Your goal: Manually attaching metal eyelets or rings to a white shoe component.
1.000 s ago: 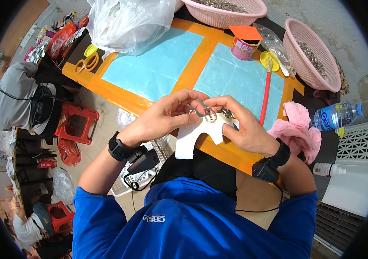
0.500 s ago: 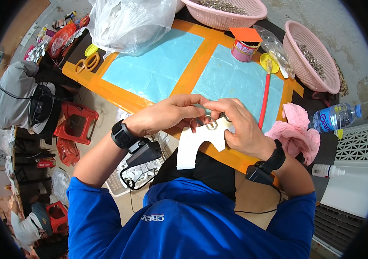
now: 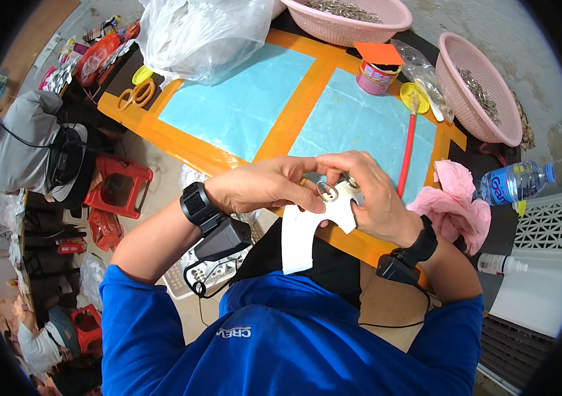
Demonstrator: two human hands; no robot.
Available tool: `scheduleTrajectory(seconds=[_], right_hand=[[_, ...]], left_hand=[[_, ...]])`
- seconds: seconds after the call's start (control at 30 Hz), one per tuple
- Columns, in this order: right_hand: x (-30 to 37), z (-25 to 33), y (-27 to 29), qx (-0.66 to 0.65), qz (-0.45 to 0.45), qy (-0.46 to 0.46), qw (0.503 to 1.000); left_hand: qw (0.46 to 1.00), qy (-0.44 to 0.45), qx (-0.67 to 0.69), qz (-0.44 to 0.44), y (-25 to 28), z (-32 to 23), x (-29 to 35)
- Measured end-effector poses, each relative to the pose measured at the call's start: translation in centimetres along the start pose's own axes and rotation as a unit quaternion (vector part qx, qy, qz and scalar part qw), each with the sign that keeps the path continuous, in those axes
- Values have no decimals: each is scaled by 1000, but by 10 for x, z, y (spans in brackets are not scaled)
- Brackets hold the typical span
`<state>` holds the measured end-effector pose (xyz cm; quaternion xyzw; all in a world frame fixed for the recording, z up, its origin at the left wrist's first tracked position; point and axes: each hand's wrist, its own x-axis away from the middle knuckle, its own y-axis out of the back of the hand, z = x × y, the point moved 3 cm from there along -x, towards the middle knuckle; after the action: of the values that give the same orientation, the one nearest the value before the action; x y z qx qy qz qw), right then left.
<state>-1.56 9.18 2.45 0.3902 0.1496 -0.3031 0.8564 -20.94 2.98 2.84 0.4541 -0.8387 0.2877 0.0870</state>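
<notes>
Near the front edge of the table I hold a white, curved flat piece (image 3: 299, 239) between both hands. My left hand (image 3: 271, 185) is closed on it, with the thumb lying across its upper part. Closed round the other end is my right hand (image 3: 381, 198), its fingers bent over the top. A metal ring (image 3: 328, 191) shows between my fingertips, against the upper part of the white piece. Small metal fittings (image 3: 349, 179) sit beside it under the right fingers; how they join the piece is hidden. The piece's long end hangs down toward my lap.
Blue sheets (image 3: 238, 99) edged with orange tape cover the table. Around them are orange scissors (image 3: 137, 96), a plastic bag (image 3: 205, 39), a tin (image 3: 376, 77), a red-handled brush (image 3: 406, 155), pink baskets (image 3: 482, 92) of metal parts, pink cloth (image 3: 456, 208) and a bottle (image 3: 512, 183). Another person (image 3: 33, 142) sits left.
Both hands have come slightly nearer to me with the white piece. My left thumb now presses on its face, and the long end has swung a little right.
</notes>
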Motion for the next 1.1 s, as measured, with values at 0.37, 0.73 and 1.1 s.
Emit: scheduleTrajectory(seconds=[0.37,0.73,1.1], right_hand=[[2,1,2,-59,61,-48,995],[5,3,2,-128,85,-176,972],[2,2,2,-93,76,-148,982]], left_hand=[[994,-60,-51,-72,9,7,5],[914,-114,-343,-185,-8,-4,21],[985,-79,-86,-127,2,5,20]])
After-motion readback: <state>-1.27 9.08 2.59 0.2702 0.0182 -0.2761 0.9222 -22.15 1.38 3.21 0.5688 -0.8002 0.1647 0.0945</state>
